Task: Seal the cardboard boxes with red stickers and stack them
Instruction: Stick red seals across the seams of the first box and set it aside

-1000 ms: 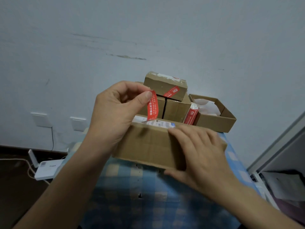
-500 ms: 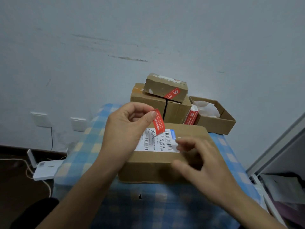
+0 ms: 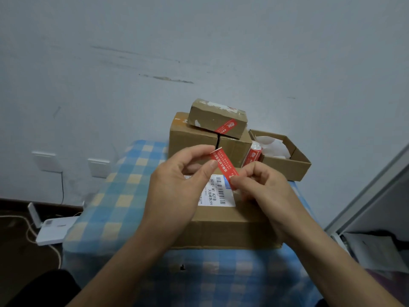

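Blue checked cloth [image 3: 115,207] covers the table. Nearest on it sits a closed cardboard box [image 3: 221,227] with a white shipping label [image 3: 218,193] on its lid. Over that lid both hands hold one red sticker [image 3: 223,166] aslant. The left hand [image 3: 174,185] pinches its upper end between thumb and forefinger, and the right hand [image 3: 263,191] pinches its lower end, other fingers curled. Behind stand two brown boxes [image 3: 190,138] side by side, with a small box [image 3: 217,118] on top bearing its own red seal. To their right a red roll [image 3: 252,155] stands beside an open box [image 3: 287,167] holding white paper.
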